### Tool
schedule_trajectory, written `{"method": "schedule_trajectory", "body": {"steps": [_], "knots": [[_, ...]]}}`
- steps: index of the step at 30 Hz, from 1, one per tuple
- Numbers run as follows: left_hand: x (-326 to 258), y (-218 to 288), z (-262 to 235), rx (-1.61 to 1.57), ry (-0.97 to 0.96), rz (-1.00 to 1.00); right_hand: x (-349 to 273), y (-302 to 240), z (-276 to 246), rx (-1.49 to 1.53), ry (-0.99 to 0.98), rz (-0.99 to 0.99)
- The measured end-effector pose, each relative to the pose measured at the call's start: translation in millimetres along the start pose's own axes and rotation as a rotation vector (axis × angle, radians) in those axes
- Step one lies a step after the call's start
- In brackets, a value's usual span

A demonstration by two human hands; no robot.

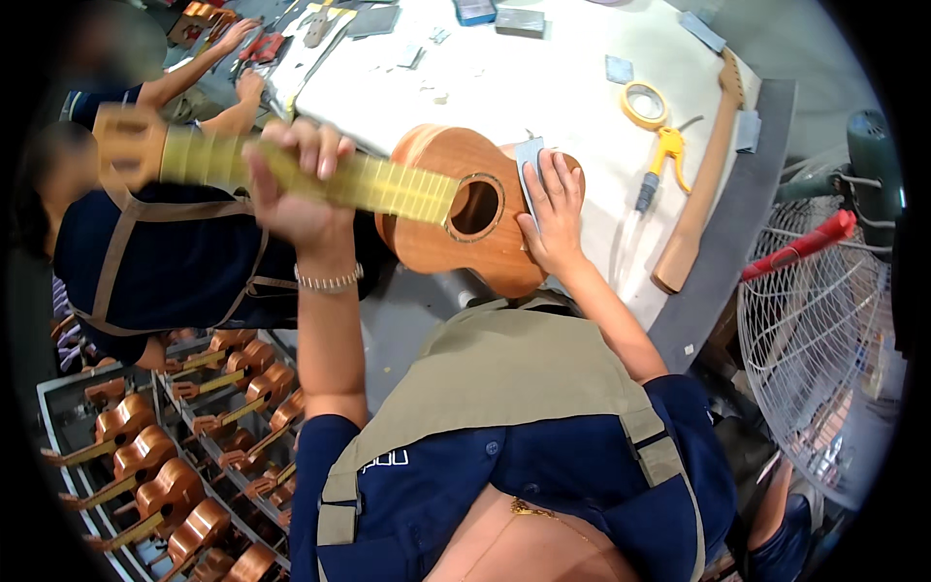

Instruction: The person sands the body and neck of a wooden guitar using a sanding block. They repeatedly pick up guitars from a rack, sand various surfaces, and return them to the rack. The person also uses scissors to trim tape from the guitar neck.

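Note:
An unfinished wooden ukulele (436,242) lies in front of me, its body at the table's near edge and its neck pointing left. The fretboard (388,189) is covered in yellow tape. My left hand (305,189) is closed round the neck near the headstock (128,147), palm up. On the body, right of the sound hole (475,207), my right hand (555,213) presses a grey piece of sandpaper (529,160) against the top. Its fingers stretch over the sheet, with the thumb at the lower edge. What lies under the palm is hidden.
On the white table (543,97) are a yellow tape roll (643,104), a yellow air blow gun (667,155), a loose guitar neck (703,184) and grey sanding blocks (521,22). A caged fan (819,320) stands right. Co-workers (184,257) and racked ukuleles (170,490) are left.

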State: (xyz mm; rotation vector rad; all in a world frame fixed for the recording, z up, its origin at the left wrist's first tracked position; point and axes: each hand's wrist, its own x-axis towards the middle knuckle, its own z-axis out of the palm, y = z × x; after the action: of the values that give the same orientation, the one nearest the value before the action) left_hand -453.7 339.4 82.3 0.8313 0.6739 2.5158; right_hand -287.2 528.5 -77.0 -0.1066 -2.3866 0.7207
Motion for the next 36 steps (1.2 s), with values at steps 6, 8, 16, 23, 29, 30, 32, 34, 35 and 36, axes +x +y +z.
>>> {"method": "schedule_trajectory", "body": {"steps": [6,8,16,23,29,30,32,34,35,36], "knots": [[74,-53,-29,0.102,0.088,-0.223,-5,-3,1,-0.144,0.055,0.057],[88,-58,-27,0.17,0.22,-0.282,-15,2,-1,-0.182,0.004,0.066],[109,-74,4,0.246,0.371,-0.403,1,12,-26,-0.292,-0.01,0.079],[106,-82,33,0.374,0.223,-0.412,63,-10,-43,-0.532,-0.044,-0.069],[108,-91,31,0.355,0.202,-0.385,23,8,-34,-0.564,-0.039,-0.015],[107,-90,36,0.371,0.189,-0.386,44,-6,-41,-0.495,-0.085,0.019],[105,-90,41,0.374,0.169,-0.387,69,-9,-42,-0.529,-0.003,-0.047],[106,-86,33,0.361,0.18,-0.396,56,-8,-40,-0.568,-0.048,-0.074],[104,-86,30,0.358,0.171,-0.392,47,-4,-39,-0.594,-0.07,-0.084],[103,-85,31,0.362,0.167,-0.392,35,3,-38,-0.59,-0.058,-0.089]]}}
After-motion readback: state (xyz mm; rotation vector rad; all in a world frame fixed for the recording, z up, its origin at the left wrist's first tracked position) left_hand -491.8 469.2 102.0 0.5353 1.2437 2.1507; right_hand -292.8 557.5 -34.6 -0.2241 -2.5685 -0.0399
